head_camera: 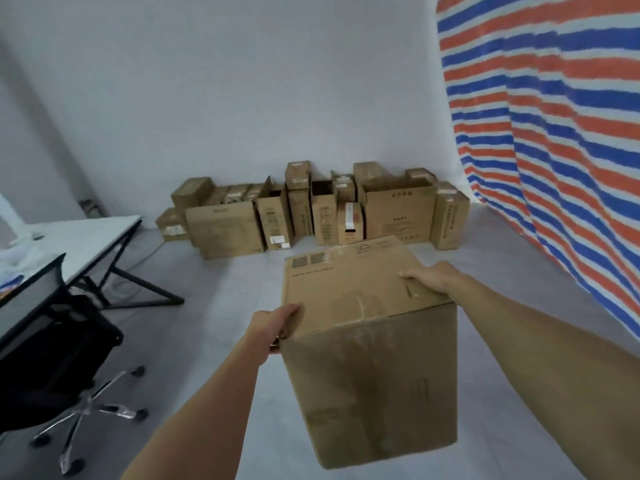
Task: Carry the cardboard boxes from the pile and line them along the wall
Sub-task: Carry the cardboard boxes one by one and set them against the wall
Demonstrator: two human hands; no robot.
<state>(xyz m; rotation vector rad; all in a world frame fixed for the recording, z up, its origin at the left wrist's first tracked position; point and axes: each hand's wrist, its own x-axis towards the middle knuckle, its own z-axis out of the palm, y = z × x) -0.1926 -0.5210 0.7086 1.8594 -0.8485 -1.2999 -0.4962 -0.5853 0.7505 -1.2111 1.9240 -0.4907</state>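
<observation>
Between the two hands, clear of the floor (214, 282), a sealed cardboard box (367, 306) is carried with its long axis roughly upright and its taped top face tipped toward the camera. Left hand (273, 323) grips the near left top corner, fingers curled over the edge. Right hand (433, 277) holds the far right top edge, and its fingers appear to be hooked onto the top face, though blur leaves the exact hold uncertain. The left hand sits nearer the body and the right further forward, so the box is turned corner-on to the person. Directly ahead and beyond it, well apart, a row of boxes (311, 216) stands against the wall (242, 98), two deep in places. Judged from this, the carry is mid-way and the box must travel straight forward. A desk (86, 237) and an office chair (59, 341) stand to the left, and a striped tarpaulin (554, 133) hangs to the right.
</observation>
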